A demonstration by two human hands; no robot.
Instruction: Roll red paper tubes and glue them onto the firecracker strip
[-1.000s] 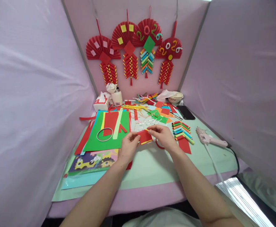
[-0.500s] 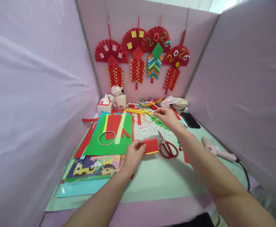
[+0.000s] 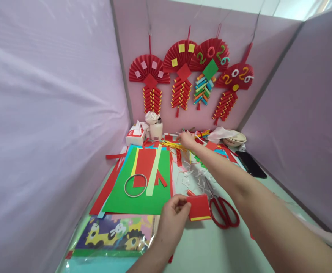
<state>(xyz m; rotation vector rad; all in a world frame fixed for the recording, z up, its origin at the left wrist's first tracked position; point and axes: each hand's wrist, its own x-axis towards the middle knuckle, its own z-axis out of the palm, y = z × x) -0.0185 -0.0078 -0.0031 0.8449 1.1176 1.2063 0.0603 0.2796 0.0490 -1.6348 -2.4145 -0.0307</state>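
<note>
Low in the frame, just right of centre, your left hand [image 3: 172, 217] pinches a red paper piece [image 3: 199, 206] with a yellow edge over the worktop [image 3: 208, 248]. Red-handled scissors [image 3: 225, 214] lie just right of it. Your right hand [image 3: 186, 139] is near the middle of the frame, beside the yellow strips [image 3: 171, 145]; whether it grips anything, you can't tell. Left of centre, a ring [image 3: 125, 185] lies on coloured sheets [image 3: 162, 201].
</note>
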